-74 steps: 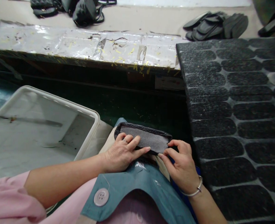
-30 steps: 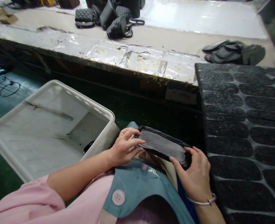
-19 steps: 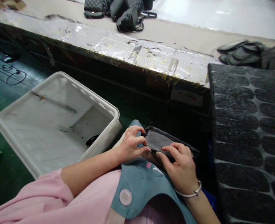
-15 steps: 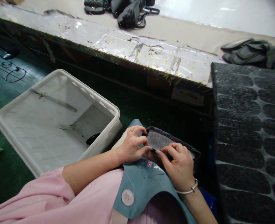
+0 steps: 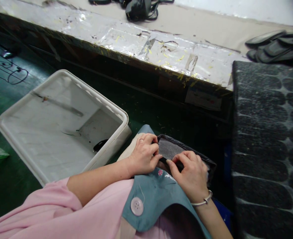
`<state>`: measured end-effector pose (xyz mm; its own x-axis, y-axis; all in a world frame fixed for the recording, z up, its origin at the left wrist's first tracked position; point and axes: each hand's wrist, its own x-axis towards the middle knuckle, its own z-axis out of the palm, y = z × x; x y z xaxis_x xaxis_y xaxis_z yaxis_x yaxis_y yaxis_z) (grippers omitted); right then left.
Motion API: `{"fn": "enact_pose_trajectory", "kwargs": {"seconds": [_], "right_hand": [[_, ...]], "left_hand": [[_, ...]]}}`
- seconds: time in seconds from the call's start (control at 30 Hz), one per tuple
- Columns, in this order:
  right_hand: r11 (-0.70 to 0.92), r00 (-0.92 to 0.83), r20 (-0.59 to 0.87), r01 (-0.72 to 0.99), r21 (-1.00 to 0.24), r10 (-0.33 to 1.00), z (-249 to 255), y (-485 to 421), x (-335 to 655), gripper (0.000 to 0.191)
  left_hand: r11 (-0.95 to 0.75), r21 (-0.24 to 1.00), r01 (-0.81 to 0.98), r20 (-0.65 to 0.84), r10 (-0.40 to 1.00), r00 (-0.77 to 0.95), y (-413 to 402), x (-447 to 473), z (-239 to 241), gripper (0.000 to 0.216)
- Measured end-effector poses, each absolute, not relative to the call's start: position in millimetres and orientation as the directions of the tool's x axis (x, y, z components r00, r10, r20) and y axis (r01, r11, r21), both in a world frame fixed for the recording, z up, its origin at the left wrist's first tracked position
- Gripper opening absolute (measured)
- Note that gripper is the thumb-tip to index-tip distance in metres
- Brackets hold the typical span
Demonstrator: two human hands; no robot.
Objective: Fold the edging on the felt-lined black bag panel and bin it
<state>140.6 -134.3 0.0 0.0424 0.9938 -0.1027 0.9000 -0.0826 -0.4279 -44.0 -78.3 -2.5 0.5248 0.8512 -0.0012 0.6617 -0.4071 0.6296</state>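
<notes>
Right hand (image 5: 193, 172) — now nearer the left hand (image 5: 144, 154) — pinches the black-rimmed piece (image 5: 169, 148).

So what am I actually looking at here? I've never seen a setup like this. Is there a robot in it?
No robot: these are a person's own bare hands. The view comes from one camera worn on the head, looking forward and down. The left hand and right hand pinch the near edge of a black piece with a grey inner face, above the lap. To the left stands a white bin with a small black object inside, too hidden to identify. On the long table ahead lie black bag-like items and, further right, a pile of dark flat pieces. A dark, patterned surface fills the right side.
</notes>
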Motion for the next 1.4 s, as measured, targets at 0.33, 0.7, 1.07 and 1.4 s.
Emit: {"fn": "enact_pose_trajectory", "kwargs": {"seconds": [0.33, 0.7, 1.07, 1.4], "right_hand": [[-0.132, 0.124, -0.048, 0.897, -0.422, 0.991, -3, -132, 137, 0.029], [-0.078, 0.078, -0.018, 0.896, -0.436, 0.997, -14, -137, 144, 0.028], [-0.119, 0.109, -0.047, 0.889, -0.441, 0.993, -6, -137, 137, 0.026], [-0.091, 0.071, -0.059, 0.871, -0.482, 0.996, -8, -134, 143, 0.027]], "left_hand": [[-0.31, 0.782, 0.54, 0.018, 0.878, 0.479, -85, -49, -17, 0.013], [-0.442, 0.807, 0.392, 0.147, 0.792, 0.592, -82, -78, -27, 0.016], [-0.636, 0.577, 0.512, 0.177, 0.71, 0.682, -68, -67, -8, 0.01], [-0.541, 0.579, 0.61, 0.116, 0.795, 0.595, -74, -57, -7, 0.005]]}}
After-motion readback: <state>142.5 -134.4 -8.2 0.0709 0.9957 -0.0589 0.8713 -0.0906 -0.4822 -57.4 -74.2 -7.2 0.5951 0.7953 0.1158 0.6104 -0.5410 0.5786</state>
